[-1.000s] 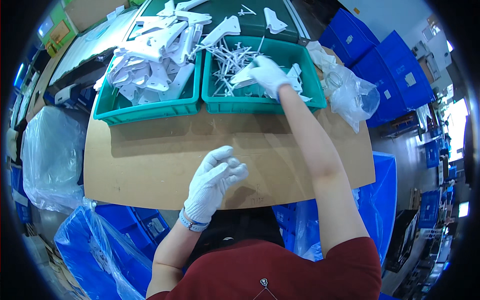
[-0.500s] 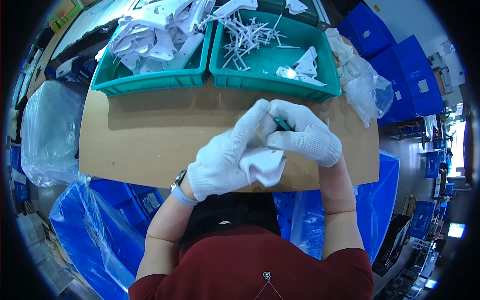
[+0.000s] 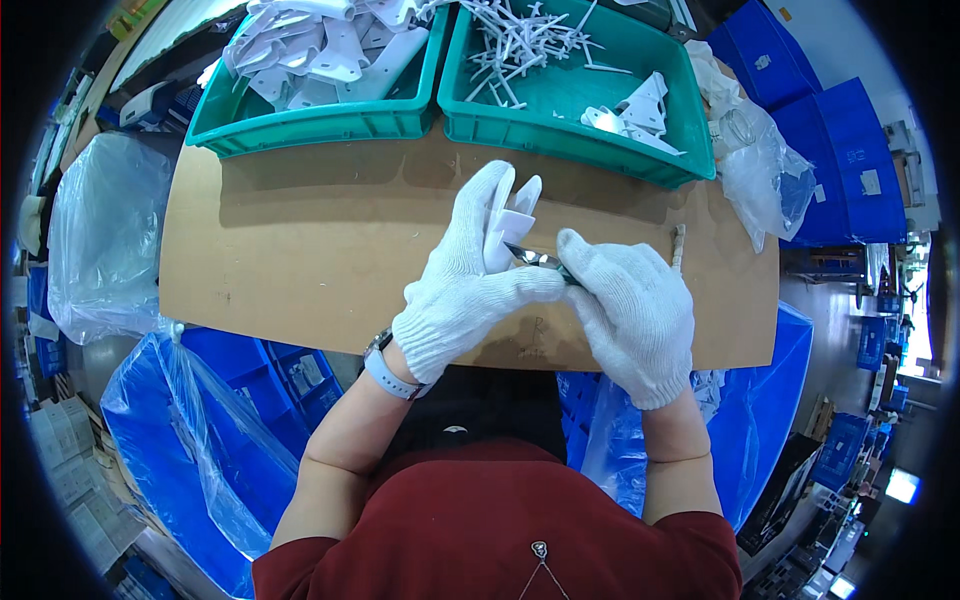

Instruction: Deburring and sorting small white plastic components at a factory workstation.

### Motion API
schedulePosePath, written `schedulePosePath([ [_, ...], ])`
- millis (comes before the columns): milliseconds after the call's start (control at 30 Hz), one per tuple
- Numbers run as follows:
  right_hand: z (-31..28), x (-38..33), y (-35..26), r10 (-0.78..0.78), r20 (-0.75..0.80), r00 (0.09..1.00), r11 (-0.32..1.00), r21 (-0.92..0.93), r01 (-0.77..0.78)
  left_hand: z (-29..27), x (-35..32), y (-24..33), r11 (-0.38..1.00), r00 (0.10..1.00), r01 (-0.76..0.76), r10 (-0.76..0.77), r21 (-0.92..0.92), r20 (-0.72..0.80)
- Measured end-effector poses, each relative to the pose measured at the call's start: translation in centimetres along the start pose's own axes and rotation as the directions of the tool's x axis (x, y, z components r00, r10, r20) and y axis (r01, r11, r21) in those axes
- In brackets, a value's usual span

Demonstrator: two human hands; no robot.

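- White plastic part (image 3: pixel 512 222) stands upright over the middle of the brown table (image 3: pixel 300 250), clasped in the left hand (image 3: pixel 470 280), whose gloved fingers curl around it from the left.
- Left grip is closed around the part; a wrist band shows below the glove.
- Right hand (image 3: pixel 630 310), also in a white knit glove, is closed round a small metal cutting tool (image 3: pixel 535 260) whose tip meets the lower edge of the part; whether the blades are open cannot be told.
- Both hands touch each other just above the table's near edge.
- Right green bin (image 3: pixel 640 150) at the far side of the table holds thin white sprue sticks and a few white parts.
- Left green bin (image 3: pixel 310 120) beside it is heaped with larger white parts.
- Clear plastic bag (image 3: pixel 760 170) lies at the table's right far corner.
- Blue crates (image 3: pixel 820 110) stand to the right, blue bags (image 3: pixel 200 400) under the table's near edge.
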State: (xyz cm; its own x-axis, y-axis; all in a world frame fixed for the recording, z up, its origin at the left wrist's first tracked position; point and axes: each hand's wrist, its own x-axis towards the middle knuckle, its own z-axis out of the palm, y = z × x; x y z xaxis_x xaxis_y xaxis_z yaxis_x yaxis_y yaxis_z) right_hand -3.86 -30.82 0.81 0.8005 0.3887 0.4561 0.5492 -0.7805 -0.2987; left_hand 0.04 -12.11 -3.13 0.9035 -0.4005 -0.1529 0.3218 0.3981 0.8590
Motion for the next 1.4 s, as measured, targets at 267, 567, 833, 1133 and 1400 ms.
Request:
schedulePosePath([
  [267,1.0,0.3,-0.3,-0.018,-0.02,1.0,0.999,-0.046,0.017,-0.1,-0.3,0.2,0.997,0.996,-0.024,0.018,-0.07,-0.083],
  [567,1.7,0.2,-0.4,-0.052,-0.076,0.996,0.998,-0.038,0.049,-0.3,-0.5,-0.5,0.962,0.972,-0.112,0.158,0.248,-0.172],
  [833,1.7,-3.0,2.1,0.243,-0.22,0.945,0.966,-0.034,-0.256,-1.2,-0.2,-0.8,0.959,0.97,-0.223,0.2,-0.177,-0.137],
  [1133,1.8,-9.5,4.6,0.813,-0.09,0.575,0.555,-0.175,-0.813,-2.9,1.8,-5.0,0.767,0.935,-0.284,0.355,-0.575,0.012],
  [1400,4.6,-5.9,-0.7,0.418,-0.071,0.906,0.874,0.302,-0.38,-1.9,1.1,-6.3,0.744,0.943,-0.294,0.327,-0.6,-0.057],
])
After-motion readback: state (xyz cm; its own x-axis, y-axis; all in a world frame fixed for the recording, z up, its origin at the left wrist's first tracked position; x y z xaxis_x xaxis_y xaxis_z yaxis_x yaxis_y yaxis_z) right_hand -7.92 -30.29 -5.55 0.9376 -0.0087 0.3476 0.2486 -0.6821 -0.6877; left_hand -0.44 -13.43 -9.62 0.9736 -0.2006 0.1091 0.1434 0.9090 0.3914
